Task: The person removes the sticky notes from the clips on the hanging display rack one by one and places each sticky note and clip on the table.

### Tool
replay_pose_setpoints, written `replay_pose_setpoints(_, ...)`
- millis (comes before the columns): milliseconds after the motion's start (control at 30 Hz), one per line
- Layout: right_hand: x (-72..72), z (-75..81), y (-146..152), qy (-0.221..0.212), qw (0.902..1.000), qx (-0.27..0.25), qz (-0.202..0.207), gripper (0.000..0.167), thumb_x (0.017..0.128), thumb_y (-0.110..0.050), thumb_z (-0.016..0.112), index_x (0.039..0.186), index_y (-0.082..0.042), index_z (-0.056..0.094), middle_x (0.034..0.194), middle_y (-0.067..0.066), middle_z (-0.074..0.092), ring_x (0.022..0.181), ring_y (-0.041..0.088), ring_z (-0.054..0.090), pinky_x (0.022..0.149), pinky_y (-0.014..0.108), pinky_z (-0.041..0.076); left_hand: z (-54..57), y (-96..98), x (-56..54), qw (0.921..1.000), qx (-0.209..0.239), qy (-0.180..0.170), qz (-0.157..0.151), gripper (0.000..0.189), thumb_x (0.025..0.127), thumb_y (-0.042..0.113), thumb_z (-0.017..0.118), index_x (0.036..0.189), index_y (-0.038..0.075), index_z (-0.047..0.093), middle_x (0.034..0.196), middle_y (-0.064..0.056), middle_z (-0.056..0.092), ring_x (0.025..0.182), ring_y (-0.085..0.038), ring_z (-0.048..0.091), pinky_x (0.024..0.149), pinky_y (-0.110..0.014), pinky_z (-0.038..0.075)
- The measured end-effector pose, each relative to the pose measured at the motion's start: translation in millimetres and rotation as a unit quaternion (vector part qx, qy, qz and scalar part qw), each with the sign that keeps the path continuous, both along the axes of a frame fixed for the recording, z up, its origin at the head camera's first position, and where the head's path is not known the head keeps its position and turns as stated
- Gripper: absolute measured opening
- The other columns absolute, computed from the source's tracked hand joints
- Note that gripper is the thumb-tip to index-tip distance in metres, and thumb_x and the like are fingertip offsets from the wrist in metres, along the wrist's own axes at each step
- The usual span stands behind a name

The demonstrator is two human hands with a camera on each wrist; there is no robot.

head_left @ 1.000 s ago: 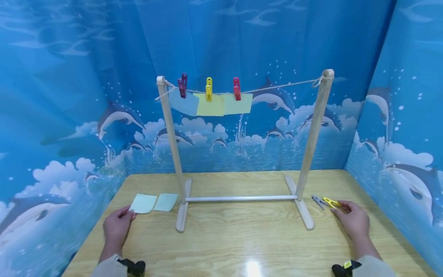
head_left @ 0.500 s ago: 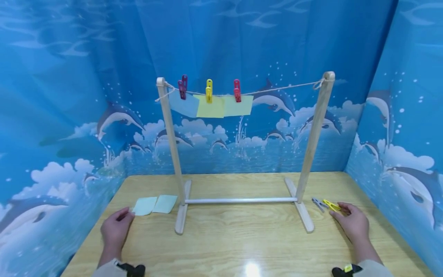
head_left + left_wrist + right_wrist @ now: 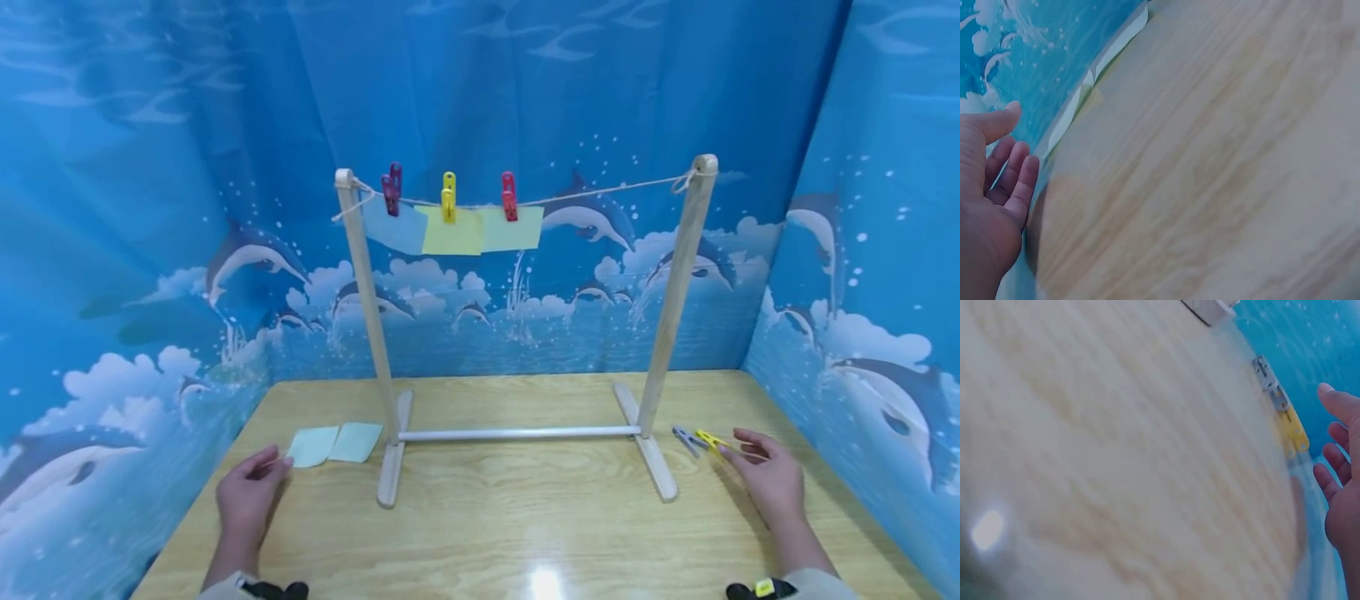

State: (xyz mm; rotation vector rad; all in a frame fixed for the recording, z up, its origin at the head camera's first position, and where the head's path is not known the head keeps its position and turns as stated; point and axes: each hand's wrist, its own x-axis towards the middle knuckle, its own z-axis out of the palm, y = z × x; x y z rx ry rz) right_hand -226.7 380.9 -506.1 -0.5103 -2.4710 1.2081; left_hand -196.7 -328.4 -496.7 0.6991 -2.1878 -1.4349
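My left hand [image 3: 249, 492] is beside a pale green sticky note [image 3: 311, 447] on the table; a second sticky note [image 3: 356, 442] lies right of it. In the left wrist view the thumb stands apart from loosely bent fingers [image 3: 1021, 184], which hold nothing. My right hand [image 3: 774, 479] is close to a yellow clothespin [image 3: 709, 439], which touches or nearly touches a grey clothespin [image 3: 687, 442]. In the right wrist view that hand's thumb and fingers [image 3: 1337, 464] are spread apart with nothing between them, and both clothespins lie on the table.
A wooden stand with two posts [image 3: 678, 300] and a low crossbar [image 3: 517, 434] stands mid-table. On its string [image 3: 600, 191] hang blue, yellow and pale green notes under dark red [image 3: 391, 196], yellow [image 3: 448, 204] and red clothespins [image 3: 509, 204]. A dolphin-print curtain [image 3: 480, 325] surrounds the table.
My left fingers have come off the near sticky note, which now lies flatter. My right fingers have let go of the yellow clothespin and spread apart. The view has shifted slightly.
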Motion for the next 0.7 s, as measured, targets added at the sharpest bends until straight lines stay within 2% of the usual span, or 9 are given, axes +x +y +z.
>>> replay_pose_setpoints(100,-0.5,3.6,-3.5,0.023,0.9997,0.001,0.01,0.055,0.089,-0.034,0.073,0.129,0.0,0.059,0.127,0.019,0.058,0.087,-0.005,0.048,0.067,0.007,0.042,3.6,4.9,0.0,0.9996,0.025,0.008,-0.012,0.047,0.082,0.015,0.08,0.123,0.001,0.063,0.104,0.0,0.071,0.075,0.01,0.057,0.069,-0.009,0.051)
replay_pose_setpoints(200,-0.9,8.3,-7.8,0.042,0.9989,-0.002,0.018,0.054,0.088,-0.033,0.074,0.128,-0.001,0.06,0.123,0.016,0.059,0.091,0.0,0.051,0.07,0.007,0.042,8.7,9.4,-0.9,0.9986,0.045,0.009,-0.026,0.049,0.081,0.012,0.08,0.125,0.001,0.062,0.099,0.005,0.07,0.077,0.008,0.058,0.069,-0.013,0.053)
replay_pose_setpoints(300,-0.5,13.1,-11.8,0.044,0.9986,-0.011,0.027,0.057,0.087,-0.036,0.075,0.129,-0.001,0.059,0.124,0.015,0.058,0.098,0.012,0.054,0.07,0.007,0.042,14.7,13.8,-1.6,0.9979,0.056,-0.003,-0.033,0.051,0.081,0.015,0.08,0.128,0.005,0.061,0.106,0.0,0.069,0.081,0.006,0.058,0.07,-0.013,0.053)
replay_pose_setpoints(367,0.2,16.2,-13.9,0.042,0.9985,-0.019,0.031,0.059,0.087,-0.037,0.075,0.13,0.0,0.058,0.126,0.017,0.057,0.102,0.021,0.054,0.071,0.008,0.042,18.7,16.4,-1.8,0.9975,0.058,-0.011,-0.038,0.053,0.082,0.017,0.08,0.13,0.007,0.06,0.118,-0.009,0.066,0.083,0.006,0.057,0.072,-0.012,0.052)
replay_pose_setpoints(433,0.9,19.1,-15.7,0.041,0.9984,-0.021,0.034,0.06,0.087,-0.037,0.075,0.131,0.0,0.058,0.128,0.019,0.056,0.105,0.026,0.054,0.071,0.007,0.042,22.6,18.6,-1.6,0.9969,0.064,-0.015,-0.043,0.054,0.082,0.019,0.08,0.13,0.008,0.059,0.127,-0.015,0.061,0.085,0.006,0.057,0.073,-0.011,0.051)
replay_pose_setpoints(500,1.5,21.7,-16.8,0.045,0.9981,-0.02,0.037,0.06,0.087,-0.035,0.075,0.13,0.001,0.058,0.129,0.021,0.056,0.106,0.027,0.054,0.071,0.007,0.042,26.0,20.6,-0.9,0.9962,0.071,-0.014,-0.048,0.055,0.082,0.02,0.081,0.131,0.008,0.059,0.128,-0.015,0.061,0.086,0.006,0.057,0.073,-0.012,0.051)
replay_pose_setpoints(567,2.4,23.9,-17.8,0.048,0.9979,-0.017,0.041,0.06,0.087,-0.036,0.075,0.13,0.002,0.058,0.129,0.022,0.056,0.106,0.027,0.054,0.071,0.006,0.042,28.7,22.3,-0.2,0.9957,0.076,-0.008,-0.051,0.055,0.081,0.02,0.081,0.131,0.007,0.059,0.121,-0.008,0.065,0.086,0.007,0.058,0.073,-0.013,0.052)
replay_pose_setpoints(700,5.2,28.2,-20.3,0.05,0.9972,-0.014,0.054,0.061,0.087,-0.038,0.074,0.131,0.001,0.057,0.129,0.021,0.055,0.104,0.022,0.054,0.073,0.005,0.042,31.1,25.9,-0.6,0.9943,0.083,0.026,-0.061,0.054,0.081,0.015,0.082,0.128,0.001,0.06,0.099,0.014,0.069,0.084,0.006,0.061,0.072,-0.013,0.053)
